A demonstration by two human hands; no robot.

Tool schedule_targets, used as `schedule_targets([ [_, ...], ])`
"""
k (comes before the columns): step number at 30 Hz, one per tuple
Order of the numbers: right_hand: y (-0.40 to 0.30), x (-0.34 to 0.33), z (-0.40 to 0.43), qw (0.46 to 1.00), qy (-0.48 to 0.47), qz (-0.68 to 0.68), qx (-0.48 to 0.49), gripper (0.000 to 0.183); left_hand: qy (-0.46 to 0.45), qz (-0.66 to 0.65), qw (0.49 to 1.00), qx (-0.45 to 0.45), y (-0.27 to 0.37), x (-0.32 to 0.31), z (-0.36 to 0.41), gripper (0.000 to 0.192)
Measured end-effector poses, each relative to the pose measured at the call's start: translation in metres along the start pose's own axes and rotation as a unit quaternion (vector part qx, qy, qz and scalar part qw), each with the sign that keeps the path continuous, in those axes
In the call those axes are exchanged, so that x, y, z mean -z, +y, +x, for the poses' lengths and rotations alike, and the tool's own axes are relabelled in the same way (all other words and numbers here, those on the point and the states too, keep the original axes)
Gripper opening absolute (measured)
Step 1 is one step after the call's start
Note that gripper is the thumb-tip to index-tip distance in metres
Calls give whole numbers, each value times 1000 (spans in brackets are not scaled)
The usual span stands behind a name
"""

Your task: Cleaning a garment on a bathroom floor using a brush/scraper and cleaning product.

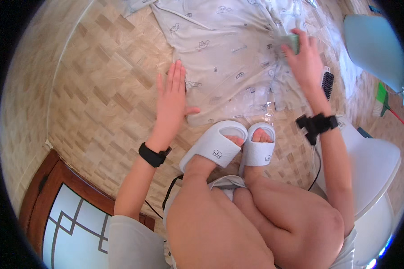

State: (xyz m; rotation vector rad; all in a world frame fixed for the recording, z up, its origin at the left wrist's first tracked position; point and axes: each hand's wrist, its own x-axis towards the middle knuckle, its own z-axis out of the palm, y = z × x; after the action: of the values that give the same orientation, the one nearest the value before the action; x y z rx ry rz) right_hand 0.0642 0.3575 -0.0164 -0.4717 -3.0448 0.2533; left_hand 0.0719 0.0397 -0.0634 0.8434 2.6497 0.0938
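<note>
A pale, wet-looking garment with small printed figures and buttons (222,67) lies spread on the floor before me. My left hand (173,97) rests flat at its left edge, fingers extended and thumb over the cloth, with nothing held. In my right hand (304,55) is a small greenish block or brush (294,43), blurred, held over the right part of the garment. Its underside is hidden, so I cannot tell its exact kind. A black-bristled brush (327,83) lies on the floor just right of the garment, near my right wrist.
White slides (218,144) on my feet stand close to the garment's lower edge. On the right are a light blue plastic stool or chair (373,43), a green broom (381,99) and a white chair (373,164). A wood-framed door (54,181) is at lower left.
</note>
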Motion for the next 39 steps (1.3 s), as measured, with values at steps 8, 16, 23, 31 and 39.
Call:
schedule_targets([
  [8, -112, -23, -108, 945, -176, 169, 217, 42, -27, 60, 998, 6, -2, -1, 12, 133],
  [16, -9, -7, -68, 995, -83, 40, -30, 42, 8, -21, 1000, 11, 2, 1, 11, 132],
  [23, -68, 2, -82, 980, -139, 121, 77, 39, 34, -26, 999, -5, 8, -8, 11, 126],
  [31, -73, -12, -115, 968, -181, 136, 109, 40, 30, -21, 999, 3, 9, -3, 17, 126],
  [39, 22, 6, -107, 985, -83, 68, -137, 40, 47, -2, 999, -1, 13, -8, 17, 123],
])
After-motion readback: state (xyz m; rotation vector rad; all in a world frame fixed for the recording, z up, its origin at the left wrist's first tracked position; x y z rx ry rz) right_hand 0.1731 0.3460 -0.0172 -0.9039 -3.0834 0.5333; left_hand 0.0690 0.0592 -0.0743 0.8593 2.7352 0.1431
